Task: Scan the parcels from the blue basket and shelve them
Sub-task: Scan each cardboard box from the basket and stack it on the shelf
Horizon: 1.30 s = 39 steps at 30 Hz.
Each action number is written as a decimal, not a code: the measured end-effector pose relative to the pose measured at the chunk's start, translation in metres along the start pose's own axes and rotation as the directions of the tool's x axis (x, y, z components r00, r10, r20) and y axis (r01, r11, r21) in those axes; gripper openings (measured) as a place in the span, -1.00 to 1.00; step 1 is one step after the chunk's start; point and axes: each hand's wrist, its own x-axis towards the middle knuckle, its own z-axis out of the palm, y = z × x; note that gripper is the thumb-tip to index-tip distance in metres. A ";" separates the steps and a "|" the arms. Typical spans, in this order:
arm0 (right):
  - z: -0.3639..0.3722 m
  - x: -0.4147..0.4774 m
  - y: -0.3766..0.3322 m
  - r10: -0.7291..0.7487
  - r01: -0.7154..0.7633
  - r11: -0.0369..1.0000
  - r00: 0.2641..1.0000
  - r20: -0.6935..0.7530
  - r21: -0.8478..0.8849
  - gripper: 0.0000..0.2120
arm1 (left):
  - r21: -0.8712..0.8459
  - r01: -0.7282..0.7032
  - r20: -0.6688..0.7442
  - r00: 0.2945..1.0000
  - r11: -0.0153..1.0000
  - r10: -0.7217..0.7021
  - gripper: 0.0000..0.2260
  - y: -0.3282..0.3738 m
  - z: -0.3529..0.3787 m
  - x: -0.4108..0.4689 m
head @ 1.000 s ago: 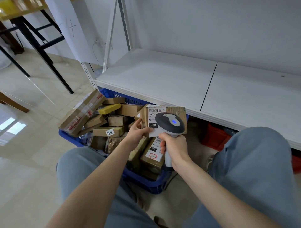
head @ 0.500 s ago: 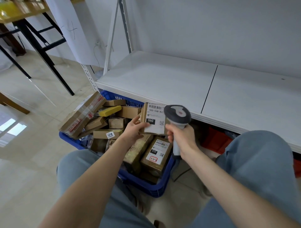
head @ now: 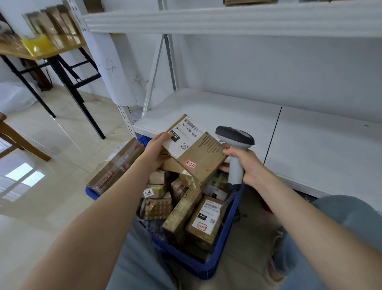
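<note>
The parcel (head: pixel 198 157) is covering the left grip's (head: pixel 154 149) fingers, leaving only the thumb showing on the label (head: pixel 186 134), whose small print is staying too fine to read. The right grip (head: pixel 247 165) is hiding much of the scanner's (head: pixel 234 136) handle, and its window is facing away. The blue basket's (head: pixel 198 267) far rim is lying behind the parcel. The top edge is cutting off a brown box (head: pixel 248 2) on the upper shelf (head: pixel 227 19). Things on the desk (head: pixel 18 52) are blurring.

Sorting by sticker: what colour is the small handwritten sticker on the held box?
Red-orange sticker on the box, head view.
</note>
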 end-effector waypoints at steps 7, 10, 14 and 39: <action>0.049 -0.020 -0.027 -0.141 0.141 0.990 0.989 0.045 -0.007 -0.83 | -0.104 -0.112 -0.027 0.994 0.988 0.109 -0.67 0.030 0.028 -0.027; 0.066 -0.032 -0.046 -0.244 0.247 0.968 0.968 0.059 -0.050 -0.81 | -0.001 -0.222 -0.021 0.975 0.975 0.222 -0.63 0.058 0.029 -0.044; 0.090 -0.050 -0.084 -0.408 0.416 0.908 0.905 0.118 -0.055 -0.84 | 0.104 -0.348 -0.005 0.937 0.932 0.350 -0.56 0.118 0.031 -0.068; 0.194 0.011 -0.281 -0.558 0.545 0.828 0.823 0.102 0.128 -0.76 | 0.659 -0.605 0.128 0.676 0.448 0.726 -0.58 0.351 0.105 0.025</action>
